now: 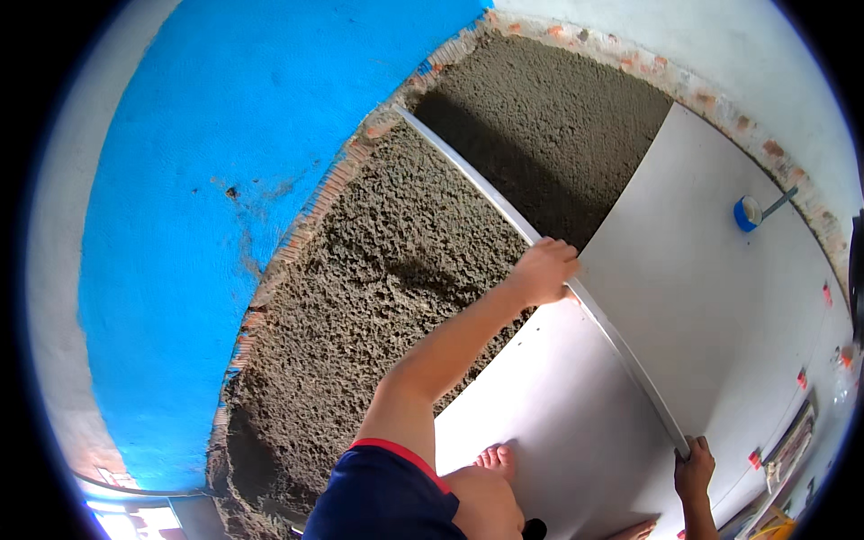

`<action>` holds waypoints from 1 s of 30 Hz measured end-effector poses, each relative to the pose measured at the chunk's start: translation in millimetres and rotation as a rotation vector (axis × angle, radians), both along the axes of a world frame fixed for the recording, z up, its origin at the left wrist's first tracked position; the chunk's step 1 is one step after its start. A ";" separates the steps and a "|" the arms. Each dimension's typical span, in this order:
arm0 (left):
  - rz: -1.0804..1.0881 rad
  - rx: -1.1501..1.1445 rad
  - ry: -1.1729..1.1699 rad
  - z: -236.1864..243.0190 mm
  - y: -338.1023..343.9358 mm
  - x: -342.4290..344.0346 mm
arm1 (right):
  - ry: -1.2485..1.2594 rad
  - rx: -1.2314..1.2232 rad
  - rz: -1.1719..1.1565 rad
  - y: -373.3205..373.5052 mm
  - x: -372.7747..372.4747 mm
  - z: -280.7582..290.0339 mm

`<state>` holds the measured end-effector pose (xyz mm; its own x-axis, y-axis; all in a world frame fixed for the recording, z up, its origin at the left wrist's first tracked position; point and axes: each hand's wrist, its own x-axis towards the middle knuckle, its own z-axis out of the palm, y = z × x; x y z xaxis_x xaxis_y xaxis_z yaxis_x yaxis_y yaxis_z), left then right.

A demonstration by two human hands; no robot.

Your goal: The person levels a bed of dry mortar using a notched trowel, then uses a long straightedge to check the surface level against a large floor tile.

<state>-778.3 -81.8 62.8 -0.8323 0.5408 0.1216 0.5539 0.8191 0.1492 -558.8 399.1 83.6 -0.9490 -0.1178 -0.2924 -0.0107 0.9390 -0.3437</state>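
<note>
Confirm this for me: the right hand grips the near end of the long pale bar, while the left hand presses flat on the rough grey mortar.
Not quite: the left hand isn't on the rough grey mortar. The head view shows it gripping the long pale bar too, partway along. The right hand does grip the near end.

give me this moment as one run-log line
left hand: grips bar mid-length | right hand: grips bar end | bar: across mortar and tiles | mortar: smoother beyond bar
</note>
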 end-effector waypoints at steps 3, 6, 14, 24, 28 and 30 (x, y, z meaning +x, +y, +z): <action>0.068 0.001 -0.034 5.8 -35.0 -6.5 | 0.020 -0.005 0.048 -9.5 -1.3 2.0; 0.080 -0.037 -0.087 2.3 -38.9 15.4 | -0.079 -0.029 0.094 -8.7 4.2 8.0; 0.126 0.143 -0.060 -1.4 -28.0 125.0 | -0.225 -0.032 0.274 35.0 51.9 3.3; 0.318 0.061 -0.181 17.2 -43.9 254.7 | -0.244 -0.034 0.464 36.3 47.6 13.9; 0.265 0.005 -0.129 25.1 -31.8 244.7 | -0.167 -0.013 0.376 50.0 48.4 4.2; 0.225 0.079 -0.066 19.8 -15.8 217.2 | -0.052 -0.053 0.279 57.9 51.1 6.9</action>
